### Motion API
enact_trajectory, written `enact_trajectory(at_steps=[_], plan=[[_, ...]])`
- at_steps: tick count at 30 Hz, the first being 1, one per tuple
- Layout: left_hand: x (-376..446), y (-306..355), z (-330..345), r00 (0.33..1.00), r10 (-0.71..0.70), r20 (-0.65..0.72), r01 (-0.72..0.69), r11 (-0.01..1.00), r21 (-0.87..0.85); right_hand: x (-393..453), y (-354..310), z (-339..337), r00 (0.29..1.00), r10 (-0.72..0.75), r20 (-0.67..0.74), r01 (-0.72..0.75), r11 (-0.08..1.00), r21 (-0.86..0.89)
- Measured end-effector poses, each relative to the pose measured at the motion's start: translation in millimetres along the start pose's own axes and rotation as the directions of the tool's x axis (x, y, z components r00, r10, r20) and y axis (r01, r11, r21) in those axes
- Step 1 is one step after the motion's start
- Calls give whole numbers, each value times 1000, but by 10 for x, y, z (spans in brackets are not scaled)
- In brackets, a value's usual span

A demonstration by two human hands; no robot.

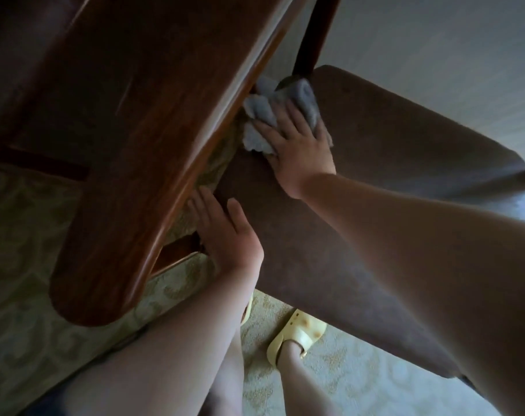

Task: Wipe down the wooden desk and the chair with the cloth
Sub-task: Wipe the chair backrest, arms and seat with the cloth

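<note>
I look down on a chair with a dark brown upholstered seat (375,181) and a glossy wooden backrest rail (129,151) crossing the left of the view. A grey fluffy cloth (264,106) lies bunched at the seat's rear edge, beside a dark wooden post. My right hand (297,148) presses flat on the cloth with straight fingers. My left hand (225,229) rests open on the seat's back edge, its fingers reaching under the backrest rail. The desk is not in view.
Pale green patterned carpet (345,370) covers the floor. My foot in a yellow clog (297,331) stands under the seat's front edge. A plain grey wall (435,40) fills the upper right. Dark wooden chair parts (45,166) show at the left.
</note>
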State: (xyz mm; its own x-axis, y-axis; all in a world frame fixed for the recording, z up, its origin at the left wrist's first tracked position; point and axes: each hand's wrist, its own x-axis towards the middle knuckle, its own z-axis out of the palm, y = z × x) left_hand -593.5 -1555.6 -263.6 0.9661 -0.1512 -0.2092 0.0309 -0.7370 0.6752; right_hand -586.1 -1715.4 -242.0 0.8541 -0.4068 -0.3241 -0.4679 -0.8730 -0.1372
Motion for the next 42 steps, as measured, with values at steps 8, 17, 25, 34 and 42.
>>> enact_trajectory(at_steps=[8, 17, 25, 34, 42], plan=[[189, 550, 240, 989, 138, 45, -139, 990, 31, 172, 518, -95, 961, -245, 131, 252, 967, -40], [23, 995, 459, 883, 209, 419, -301, 939, 168, -167, 708, -101, 992, 125, 7, -124, 973, 195], [-170, 1273, -152, 658, 78, 749, -537, 746, 394, -1417, 1054, -479, 784, 509, 356, -604, 758, 246], [-340, 2234, -1546, 499, -54, 865, -496, 800, 336, -1740, 249, -2404, 924, 266, 275, -305, 946, 109], [-306, 2658, -3427, 671, 62, 739, -399, 870, 289, -1929, -591, -4021, 946, -46, 321, 98, 984, -149]])
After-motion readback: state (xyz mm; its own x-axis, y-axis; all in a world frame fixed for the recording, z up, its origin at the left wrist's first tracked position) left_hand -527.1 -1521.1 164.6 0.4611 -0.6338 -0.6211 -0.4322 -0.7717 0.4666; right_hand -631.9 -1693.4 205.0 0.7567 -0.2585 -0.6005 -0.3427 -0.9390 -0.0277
